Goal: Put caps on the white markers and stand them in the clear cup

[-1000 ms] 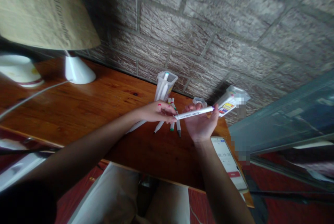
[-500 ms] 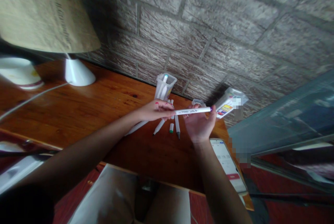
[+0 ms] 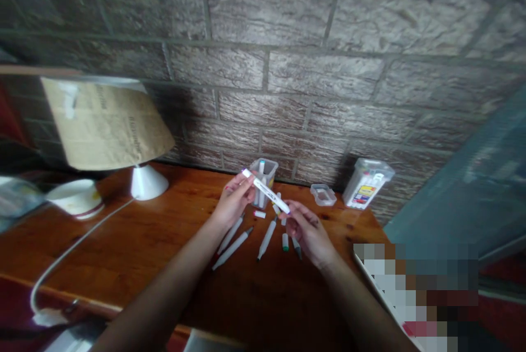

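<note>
A white marker (image 3: pixel 268 193) with purple at its ends is held slantwise above the table between both hands. My left hand (image 3: pixel 233 201) is closed on its upper left end. At the lower right end, the fingers of my right hand (image 3: pixel 309 230) pinch the marker. Below lie several loose white markers (image 3: pixel 233 248), at least some with bare tips. Among them are a red-marked cap (image 3: pixel 259 214) and a green-ended white cap (image 3: pixel 285 242). Just behind my left hand stands an open clear plastic case (image 3: pixel 272 168) with a few markers in it, one blue-ended.
A small clear lid (image 3: pixel 324 195) and a closed marker case (image 3: pixel 365 185) are near the stone wall (image 3: pixel 287 73). On the left are a lamp (image 3: pixel 150 183) with its cord and a white bowl (image 3: pixel 78 198). A blurred-out flat object lies at the right edge.
The marker has gone from nearly level to slanting, its left end now higher. My right hand has turned from palm-up to a pinch. The camera view has levelled and shifted.
</note>
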Tool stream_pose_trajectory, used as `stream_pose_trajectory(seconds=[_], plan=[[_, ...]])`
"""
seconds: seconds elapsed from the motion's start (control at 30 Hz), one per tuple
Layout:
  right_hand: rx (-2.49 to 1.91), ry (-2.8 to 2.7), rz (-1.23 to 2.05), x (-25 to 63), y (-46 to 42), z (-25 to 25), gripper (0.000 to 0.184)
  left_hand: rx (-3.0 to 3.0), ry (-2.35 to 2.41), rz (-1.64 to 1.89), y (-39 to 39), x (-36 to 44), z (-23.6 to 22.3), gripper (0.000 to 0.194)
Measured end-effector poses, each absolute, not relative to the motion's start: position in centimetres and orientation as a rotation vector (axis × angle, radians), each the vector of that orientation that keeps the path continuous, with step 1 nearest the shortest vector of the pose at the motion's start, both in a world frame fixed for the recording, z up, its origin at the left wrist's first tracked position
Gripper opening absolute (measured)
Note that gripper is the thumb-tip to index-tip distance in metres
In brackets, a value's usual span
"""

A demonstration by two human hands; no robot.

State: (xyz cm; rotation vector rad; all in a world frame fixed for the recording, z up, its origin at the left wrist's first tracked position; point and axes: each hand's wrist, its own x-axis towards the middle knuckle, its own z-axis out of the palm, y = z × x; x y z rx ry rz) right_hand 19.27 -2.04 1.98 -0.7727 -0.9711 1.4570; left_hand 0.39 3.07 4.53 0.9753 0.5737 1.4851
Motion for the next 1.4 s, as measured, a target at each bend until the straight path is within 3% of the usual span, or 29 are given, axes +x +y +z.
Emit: stream_pose_trajectory(seconds=[0.2, 0.47, 0.6, 0.93, 1.17, 1.4], plan=[[-0.836, -1.028, 1.34, 18.7, -1.7, 1.7, 0.038, 0.976, 0.624, 1.64, 3.8, -1.0, 6.1, 0.036], [-0.913, -0.949, 1.194, 19.3, -1.1, 1.6, 0.04, 1.288, 0.596, 2.134, 7.6, -2.4, 14.2, 0.035], [-0.932, -0.969, 1.18, 19.4, -1.0, 1.2, 0.04, 1.466, 0.766, 2.201, 9.0, -1.0, 14.5, 0.039], [-1.01, -1.024, 1.129, 19.7, -1.1, 1.3, 0.044, 1.903, 1.13, 1.722, 11.4, -0.7, 11.3, 0.02], [-1.066, -1.091, 1.103, 19.7, -1.1, 1.1, 0.046, 2.158, 1.639, 1.114, 10.7, -0.7, 10.5, 0.014], [-1.138, -1.165, 1.054, 20.1, -1.1, 1.1, 0.046, 2.189, 1.71, 0.947, 10.1, -0.7, 10.6, 0.021]])
